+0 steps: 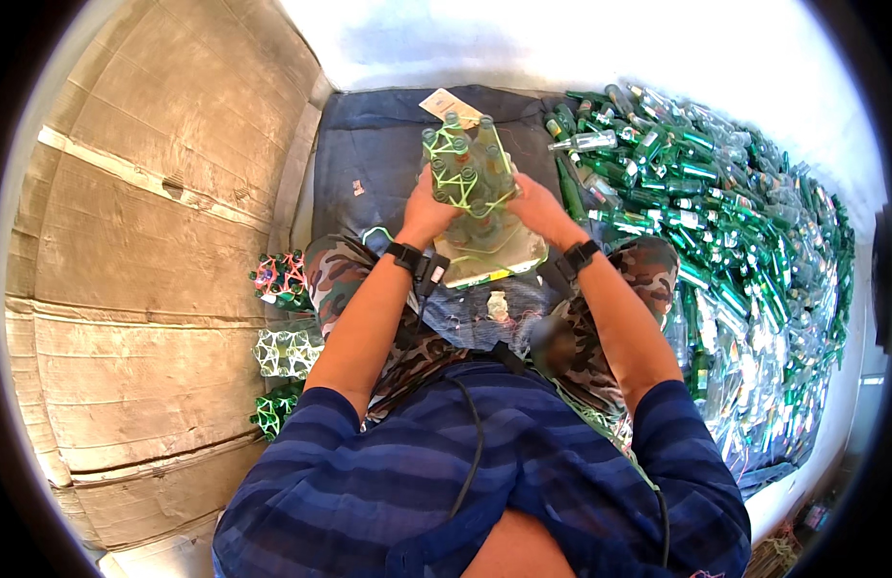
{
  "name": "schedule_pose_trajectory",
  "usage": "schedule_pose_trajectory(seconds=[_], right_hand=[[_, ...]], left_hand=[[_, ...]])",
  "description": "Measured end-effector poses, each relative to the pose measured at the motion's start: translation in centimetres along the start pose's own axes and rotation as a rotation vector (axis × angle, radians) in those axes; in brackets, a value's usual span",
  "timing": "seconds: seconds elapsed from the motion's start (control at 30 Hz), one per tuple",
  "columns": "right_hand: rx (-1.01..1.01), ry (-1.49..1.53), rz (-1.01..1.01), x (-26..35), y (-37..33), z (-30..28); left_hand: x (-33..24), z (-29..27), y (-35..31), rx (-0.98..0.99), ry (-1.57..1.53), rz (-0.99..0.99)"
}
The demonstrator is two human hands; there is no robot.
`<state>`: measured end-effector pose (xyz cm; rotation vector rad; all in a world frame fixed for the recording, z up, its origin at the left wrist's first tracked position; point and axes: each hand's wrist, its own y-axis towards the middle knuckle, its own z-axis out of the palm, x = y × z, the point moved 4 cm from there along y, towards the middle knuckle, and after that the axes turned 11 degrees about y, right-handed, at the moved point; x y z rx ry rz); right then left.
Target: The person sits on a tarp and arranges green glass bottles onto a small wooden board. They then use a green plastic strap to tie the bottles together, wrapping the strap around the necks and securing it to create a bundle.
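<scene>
In front of me stands a bundle of several glass bottles (484, 159), their necks laced together with light green string (468, 181). My left hand (429, 210) grips its left side, and my right hand (542, 210) clasps the right side. Most of my fingers are hidden behind the glass. The bottles lean slightly, mouths upward, over a flat pale board (499, 266) with a green and yellow edge, between my folded legs. I cannot tell whether their bases touch it.
A large heap of loose green and clear bottles (696, 193) fills the right side. Tied bottle bundles (288, 354) line my left, beside a tall cardboard wall (157, 241). A piece of cardboard (448, 104) lies on the dark mat (369, 135); a white wall (523, 48) stands behind.
</scene>
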<state>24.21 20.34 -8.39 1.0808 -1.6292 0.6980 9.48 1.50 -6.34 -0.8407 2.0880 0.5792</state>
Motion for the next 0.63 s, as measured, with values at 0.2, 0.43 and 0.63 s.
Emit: schedule_pose_trajectory(seconds=[0.2,0.43,0.63], right_hand=[[-0.132,0.064,0.182,5.1,-5.0,4.0],[-0.154,0.093,-0.054,0.9,-3.2,4.7],[-0.123,0.131,-0.004,-0.2,-2.5,5.8]], left_hand=[[0.6,-2.4,1.1,0.061,0.189,-0.071],[-1.6,-3.9,-0.5,0.018,0.607,-0.054],[-7.3,-4.4,-2.8,-0.199,0.635,0.522]])
